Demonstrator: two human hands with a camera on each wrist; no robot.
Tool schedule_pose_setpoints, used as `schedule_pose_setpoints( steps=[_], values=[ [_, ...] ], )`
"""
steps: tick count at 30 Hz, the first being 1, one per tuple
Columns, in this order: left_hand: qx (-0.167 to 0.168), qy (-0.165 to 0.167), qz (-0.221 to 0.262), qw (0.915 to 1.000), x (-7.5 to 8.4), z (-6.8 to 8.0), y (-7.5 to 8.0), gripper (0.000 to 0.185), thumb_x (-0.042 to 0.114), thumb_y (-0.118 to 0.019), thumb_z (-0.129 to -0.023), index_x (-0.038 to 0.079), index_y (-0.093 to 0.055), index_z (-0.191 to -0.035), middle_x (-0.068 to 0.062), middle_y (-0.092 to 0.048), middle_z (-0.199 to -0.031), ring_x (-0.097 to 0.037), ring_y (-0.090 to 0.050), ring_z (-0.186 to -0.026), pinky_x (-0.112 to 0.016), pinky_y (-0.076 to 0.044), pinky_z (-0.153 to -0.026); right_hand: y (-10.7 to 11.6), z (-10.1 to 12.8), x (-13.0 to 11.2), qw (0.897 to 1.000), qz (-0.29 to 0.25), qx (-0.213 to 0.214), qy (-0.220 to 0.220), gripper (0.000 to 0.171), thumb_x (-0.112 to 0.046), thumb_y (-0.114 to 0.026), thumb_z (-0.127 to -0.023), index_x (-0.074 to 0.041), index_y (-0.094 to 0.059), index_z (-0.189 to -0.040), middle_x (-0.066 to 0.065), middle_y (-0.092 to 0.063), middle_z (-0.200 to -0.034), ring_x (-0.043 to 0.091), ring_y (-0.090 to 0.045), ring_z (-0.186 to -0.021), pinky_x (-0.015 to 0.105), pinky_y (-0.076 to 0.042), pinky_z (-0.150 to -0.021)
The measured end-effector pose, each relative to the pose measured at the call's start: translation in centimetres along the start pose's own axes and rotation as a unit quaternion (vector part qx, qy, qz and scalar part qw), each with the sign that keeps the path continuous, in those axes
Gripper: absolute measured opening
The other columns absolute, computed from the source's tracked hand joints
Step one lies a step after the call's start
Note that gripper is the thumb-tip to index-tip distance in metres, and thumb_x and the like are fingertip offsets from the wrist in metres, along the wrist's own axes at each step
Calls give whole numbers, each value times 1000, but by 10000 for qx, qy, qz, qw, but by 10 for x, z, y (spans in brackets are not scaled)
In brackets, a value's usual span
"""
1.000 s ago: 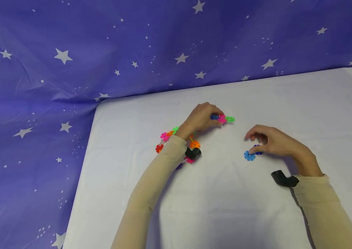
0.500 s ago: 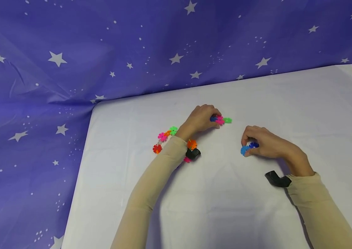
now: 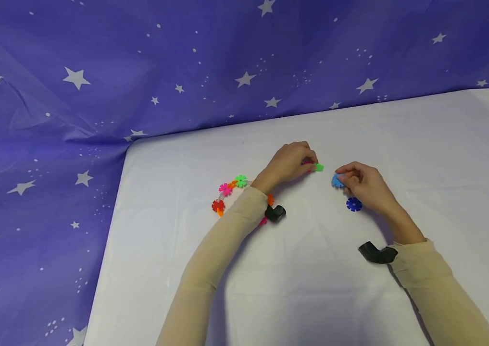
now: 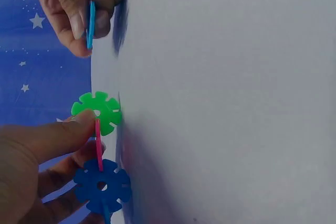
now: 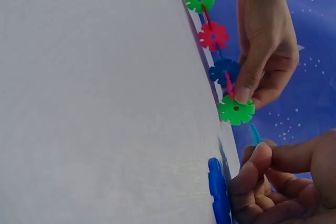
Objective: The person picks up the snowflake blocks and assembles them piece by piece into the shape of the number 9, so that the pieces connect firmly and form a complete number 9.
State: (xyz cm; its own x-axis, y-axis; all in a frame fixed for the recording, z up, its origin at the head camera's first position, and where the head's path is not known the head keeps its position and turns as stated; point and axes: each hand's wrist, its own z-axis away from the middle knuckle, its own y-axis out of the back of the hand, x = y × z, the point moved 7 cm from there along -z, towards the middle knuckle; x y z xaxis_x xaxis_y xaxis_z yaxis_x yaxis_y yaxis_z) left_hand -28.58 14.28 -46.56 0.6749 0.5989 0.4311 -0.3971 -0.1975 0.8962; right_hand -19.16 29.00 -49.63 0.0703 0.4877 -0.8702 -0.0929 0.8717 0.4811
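Slotted plastic snowflake discs are linked into a multicoloured chain (image 3: 226, 190) that curves over the cloth, partly hidden behind the left forearm. My left hand (image 3: 289, 161) pinches the chain near its end, with the thumb on a green disc (image 4: 107, 102). A pink disc (image 4: 99, 153) seen edge-on joins that one to a blue disc (image 4: 88, 182). Between the thumb and fingers of my right hand (image 3: 369, 186) is a loose light blue disc (image 5: 255, 134), close to the green one but apart from it. One dark blue disc (image 3: 354, 204) lies just below the right hand.
White cloth (image 3: 313, 269) covers the table. Behind its far edge hangs a purple-blue curtain (image 3: 209, 62) with white stars. Black curved pieces stick out at the left cuff (image 3: 275, 213) and the right cuff (image 3: 377, 253).
My right hand has picked up the light blue disc and carried it away from me, leaving the dark blue one behind. My left hand has shifted slightly right with the chain's end.
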Motion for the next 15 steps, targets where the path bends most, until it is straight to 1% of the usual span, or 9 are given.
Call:
schedule_pose_setpoints(
  steps=[2,3,7,9,15],
  values=[
    [-18,43,123,9999,0,1,0,14,27,-66,-94,23,-75,-105,7,-64,-103,-8,-56,-88,-25,-44,-81,-1,-1,2,9987,-463,41,-203,31,-17,-56,-100,4,-59,-124,10,-63,-88,9,-63,-67,20,-53,-61],
    [-43,63,185,9998,1,1,0,14,27,-67,-94,23,-75,-105,7,-64,-103,-8,-56,-88,-25,-44,-81,-1,-1,3,9974,-658,53,-285,34,-16,-57,-100,4,-58,-127,8,-63,-91,8,-64,-71,19,-54,-64],
    [-120,9,356,9993,3,3,0,13,26,-67,-94,21,-75,-104,7,-64,-103,-8,-56,-89,-23,-44,-80,-3,-3,6,9908,-1307,47,-346,43,-11,-60,-97,7,-51,-135,0,-61,-96,3,-67,-79,14,-54,-74],
    [-140,-53,360,9992,5,3,0,13,26,-67,-94,21,-75,-103,7,-64,-103,-8,-55,-89,-22,-43,-79,-3,-3,7,9874,-1544,91,-345,43,-8,-60,-97,8,-50,-135,-3,-62,-96,2,-67,-81,13,-53,-77],
    [-189,-85,331,9992,10,2,-1,12,27,-68,-94,21,-74,-101,7,-63,-104,-8,-55,-88,-23,-44,-78,-4,-2,6,9783,-2027,184,-375,42,-8,-61,-96,10,-51,-133,-4,-65,-92,6,-70,-80,17,-55,-78]
  ],
)
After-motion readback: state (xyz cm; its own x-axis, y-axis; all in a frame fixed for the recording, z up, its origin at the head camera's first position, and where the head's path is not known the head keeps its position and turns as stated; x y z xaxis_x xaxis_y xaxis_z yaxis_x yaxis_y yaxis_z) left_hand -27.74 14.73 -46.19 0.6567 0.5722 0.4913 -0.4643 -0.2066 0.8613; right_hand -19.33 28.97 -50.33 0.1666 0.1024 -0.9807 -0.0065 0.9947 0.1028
